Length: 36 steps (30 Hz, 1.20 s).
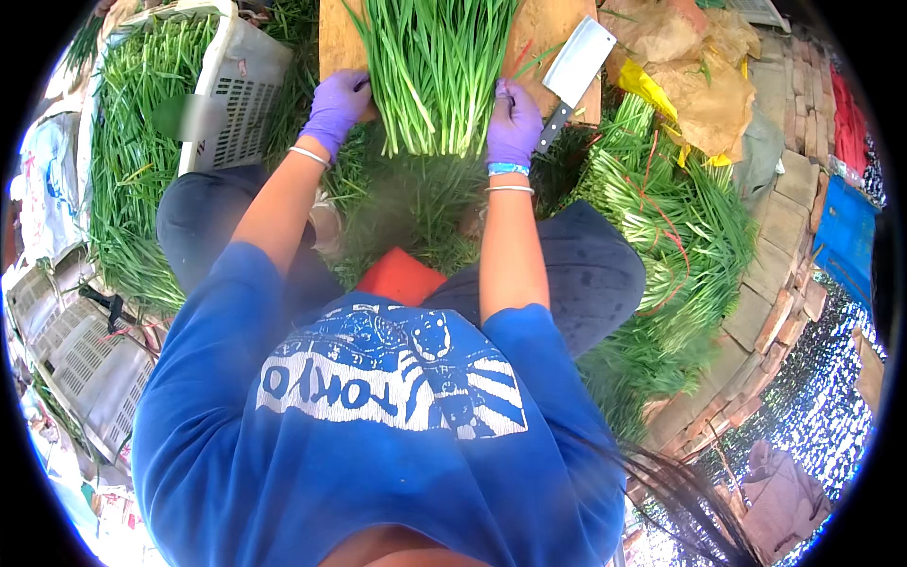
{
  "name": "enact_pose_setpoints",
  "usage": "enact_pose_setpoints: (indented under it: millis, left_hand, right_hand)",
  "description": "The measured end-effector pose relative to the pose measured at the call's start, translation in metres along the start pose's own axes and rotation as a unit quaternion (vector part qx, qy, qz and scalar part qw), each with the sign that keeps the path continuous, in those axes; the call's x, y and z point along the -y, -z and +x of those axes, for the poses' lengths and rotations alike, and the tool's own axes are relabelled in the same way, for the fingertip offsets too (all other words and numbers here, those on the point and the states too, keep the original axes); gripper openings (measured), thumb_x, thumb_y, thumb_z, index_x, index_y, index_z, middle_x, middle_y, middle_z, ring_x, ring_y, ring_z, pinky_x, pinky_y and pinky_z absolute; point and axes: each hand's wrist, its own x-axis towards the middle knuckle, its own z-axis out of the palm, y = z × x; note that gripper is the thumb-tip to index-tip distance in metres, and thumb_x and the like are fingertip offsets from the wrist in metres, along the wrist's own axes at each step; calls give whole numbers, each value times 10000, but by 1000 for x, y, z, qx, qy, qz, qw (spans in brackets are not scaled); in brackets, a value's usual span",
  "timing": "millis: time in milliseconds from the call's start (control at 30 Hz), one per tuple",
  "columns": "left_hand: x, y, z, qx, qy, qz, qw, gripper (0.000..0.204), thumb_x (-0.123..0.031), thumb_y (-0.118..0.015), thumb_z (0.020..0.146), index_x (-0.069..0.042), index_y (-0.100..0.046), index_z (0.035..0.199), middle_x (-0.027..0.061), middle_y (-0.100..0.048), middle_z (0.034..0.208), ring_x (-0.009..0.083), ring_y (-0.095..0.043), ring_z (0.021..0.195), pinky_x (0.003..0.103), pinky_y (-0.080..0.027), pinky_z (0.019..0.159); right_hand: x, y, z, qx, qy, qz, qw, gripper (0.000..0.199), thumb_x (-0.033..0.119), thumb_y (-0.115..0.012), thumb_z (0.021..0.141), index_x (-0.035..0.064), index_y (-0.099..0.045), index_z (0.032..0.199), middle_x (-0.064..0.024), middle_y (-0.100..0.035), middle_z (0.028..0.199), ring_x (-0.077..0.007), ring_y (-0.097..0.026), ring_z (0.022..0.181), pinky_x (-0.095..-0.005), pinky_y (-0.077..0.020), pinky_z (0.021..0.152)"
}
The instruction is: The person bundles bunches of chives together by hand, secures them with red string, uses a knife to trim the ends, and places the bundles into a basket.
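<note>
A broad bunch of long green garlic chives [435, 80] lies on a wooden board [342, 42], its pale cut ends hanging past the near edge. At its left side is my left hand [338, 106] in a purple glove, fingers curled closed. My right hand [514, 123], gloved alike, is closed against the right side, thumb uppermost. Whatever the fingers pinch is too small or hidden to make out. Just right of my right hand, a cleaver [578, 64] with a black handle rests on the board's right edge. A bit of red string [522, 57] shows beside the bunch.
On the left stands a white plastic crate [248, 85] beside heaped chives [142, 180]. More chives [680, 227] with red string are piled at right, partly under brown paper [694, 66] and a yellow wrapper [650, 93]. Brick edging [770, 246] runs beyond. Something red [402, 276] sits between my legs.
</note>
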Motion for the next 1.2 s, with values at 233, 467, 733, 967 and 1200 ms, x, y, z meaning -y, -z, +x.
enact_pose_setpoints:
  millis: [233, 467, 733, 967, 1200]
  left_hand:
    - [18, 99, 12, 68, -46, 274, 958, 146, -210, -553, 703, -86, -631, 702, 148, -602, 674, 319, -590, 597, 388, -476, 515]
    - [8, 59, -48, -53, 51, 44, 996, 162, -235, -561, 721, -94, -641, 729, 138, -613, 681, 276, -596, 584, 376, -479, 520]
    - [-26, 29, -14, -107, 53, -41, 992, 153, -199, -541, 724, -79, -636, 738, 148, -603, 670, 275, -589, 590, 383, -476, 535]
    - [-34, 17, 9, -117, 45, -76, 989, 149, -167, -524, 727, -66, -633, 745, 157, -593, 660, 275, -583, 595, 389, -474, 548]
    - [-46, -5, 18, -157, 16, -61, 986, 149, -135, -507, 729, -53, -629, 753, 166, -584, 651, 274, -577, 600, 395, -471, 561]
  right_hand:
    - [71, -77, 41, 127, 39, -138, 982, 225, 159, -399, 853, 39, -575, 926, -156, -605, 862, -244, -592, 763, -346, -440, 666]
    - [-58, -78, 16, 129, 183, -324, 919, 173, 163, -504, 803, 5, -568, 773, -127, -573, 697, -218, -462, 566, -337, -415, 522]
    - [-61, -76, 53, 176, 174, -372, 895, 187, 168, -453, 830, 16, -547, 885, -113, -553, 838, -206, -461, 724, -314, -401, 618]
    - [-64, -64, 76, 196, 148, -419, 874, 230, 173, -408, 853, 25, -528, 982, -101, -536, 962, -196, -460, 863, -293, -389, 702]
    - [-96, 16, 88, 265, 163, -630, 711, 289, 177, -363, 876, 34, -508, 1080, -88, -518, 1086, -185, -460, 1001, -273, -376, 786]
